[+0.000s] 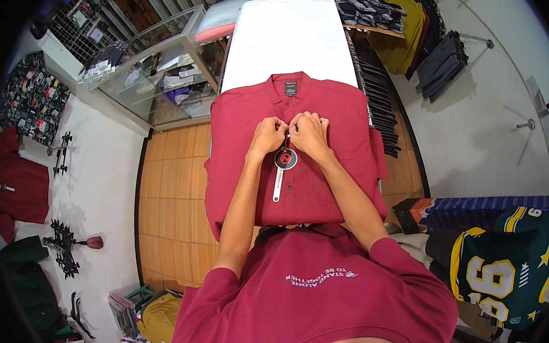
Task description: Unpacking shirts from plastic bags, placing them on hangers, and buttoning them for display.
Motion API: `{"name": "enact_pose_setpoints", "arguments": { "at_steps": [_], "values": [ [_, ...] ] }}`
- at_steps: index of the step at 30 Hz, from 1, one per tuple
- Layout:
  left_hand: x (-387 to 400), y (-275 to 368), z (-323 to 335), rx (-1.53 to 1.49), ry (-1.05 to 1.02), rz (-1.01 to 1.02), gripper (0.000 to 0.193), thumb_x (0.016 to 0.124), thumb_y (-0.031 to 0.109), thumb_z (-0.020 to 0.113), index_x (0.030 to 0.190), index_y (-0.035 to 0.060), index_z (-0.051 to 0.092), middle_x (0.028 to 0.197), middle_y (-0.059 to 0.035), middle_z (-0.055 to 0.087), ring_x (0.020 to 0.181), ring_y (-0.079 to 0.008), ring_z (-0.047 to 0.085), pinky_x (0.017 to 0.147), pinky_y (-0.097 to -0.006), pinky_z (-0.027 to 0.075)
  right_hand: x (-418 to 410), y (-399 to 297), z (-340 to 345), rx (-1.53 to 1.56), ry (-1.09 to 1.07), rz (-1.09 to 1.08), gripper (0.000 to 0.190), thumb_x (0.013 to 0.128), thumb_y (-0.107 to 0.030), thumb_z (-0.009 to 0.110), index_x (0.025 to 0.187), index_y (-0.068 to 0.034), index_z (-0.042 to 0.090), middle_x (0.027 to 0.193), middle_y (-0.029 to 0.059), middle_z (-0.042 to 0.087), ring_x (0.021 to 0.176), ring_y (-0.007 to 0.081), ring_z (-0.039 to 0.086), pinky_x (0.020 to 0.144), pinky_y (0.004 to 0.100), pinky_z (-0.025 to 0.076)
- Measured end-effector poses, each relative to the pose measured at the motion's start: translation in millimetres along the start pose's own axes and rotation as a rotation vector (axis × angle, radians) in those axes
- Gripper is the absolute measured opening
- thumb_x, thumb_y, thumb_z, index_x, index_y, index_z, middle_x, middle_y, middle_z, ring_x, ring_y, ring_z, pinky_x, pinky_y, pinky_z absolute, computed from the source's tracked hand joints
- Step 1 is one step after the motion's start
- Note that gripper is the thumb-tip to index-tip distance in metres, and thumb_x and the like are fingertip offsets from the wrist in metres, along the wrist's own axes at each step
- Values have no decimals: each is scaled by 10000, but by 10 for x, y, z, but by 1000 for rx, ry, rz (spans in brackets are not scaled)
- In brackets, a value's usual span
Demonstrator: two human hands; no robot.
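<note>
A dark red collared shirt (pixel 234 122) lies spread front up over the near part of a white-topped table (pixel 289 34), its collar pointing away from me. My left hand (pixel 271 135) and my right hand (pixel 308 129) meet at the button placket below the collar, fingertips pinched together. What sits between the fingertips is mostly hidden; it looks like the placket or the tag's string. Just below them hangs a round black hang tag (pixel 286 158) with a red emblem. A narrow white tag strip (pixel 278 185) lies under it, over the buttons.
A glass display cabinet (pixel 156 84) holding packed goods stands left of the table. Folded dark garments (pixel 363 5) are stacked at the back right. Black hangers (pixel 378 99) line the table's right side. A green and yellow jersey (pixel 502 270) hangs at the lower right.
</note>
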State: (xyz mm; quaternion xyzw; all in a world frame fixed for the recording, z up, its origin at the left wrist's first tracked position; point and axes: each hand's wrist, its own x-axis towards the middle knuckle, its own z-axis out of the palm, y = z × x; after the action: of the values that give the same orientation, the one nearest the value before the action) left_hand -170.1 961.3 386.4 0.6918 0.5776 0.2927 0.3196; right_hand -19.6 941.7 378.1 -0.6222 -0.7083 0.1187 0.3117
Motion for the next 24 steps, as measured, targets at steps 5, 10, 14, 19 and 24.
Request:
{"name": "enact_pose_setpoints", "arguments": {
  "at_steps": [5,10,14,19,24],
  "values": [
    [12,18,-36,-6,-72,-43,229,887,161,636,928,-49,719,838,-220,718,784,-307,714,746,-397,542,-32,-45,36,-20,52,25,127,818,-165,645,822,-64,722,925,129,677,940,310,599,866,486,366],
    [25,-89,10,-40,-60,-42,230,887,165,642,930,-46,721,827,-206,720,760,-273,709,734,-384,539,-47,-65,71,-60,82,44,117,818,-174,659,832,-67,703,921,118,674,937,297,607,870,489,373],
    [68,-200,41,-101,-79,-28,213,887,164,648,916,-33,726,792,-177,719,710,-225,688,705,-365,532,-48,-49,101,-68,106,30,126,820,-163,645,824,-58,714,922,129,669,946,307,592,867,493,355],
    [77,-261,111,-117,-41,-36,192,883,160,659,886,-19,730,755,-148,715,655,-188,666,662,-346,523,-43,-3,89,42,51,29,118,815,-140,646,839,-67,736,947,137,680,963,313,607,899,501,352],
    [96,-320,154,-204,-16,-37,187,891,158,657,880,-14,728,734,-124,707,621,-152,638,636,-330,513,-6,29,28,150,-5,62,142,823,-117,629,877,-69,751,944,140,702,951,326,641,894,505,360]
  ]
}}
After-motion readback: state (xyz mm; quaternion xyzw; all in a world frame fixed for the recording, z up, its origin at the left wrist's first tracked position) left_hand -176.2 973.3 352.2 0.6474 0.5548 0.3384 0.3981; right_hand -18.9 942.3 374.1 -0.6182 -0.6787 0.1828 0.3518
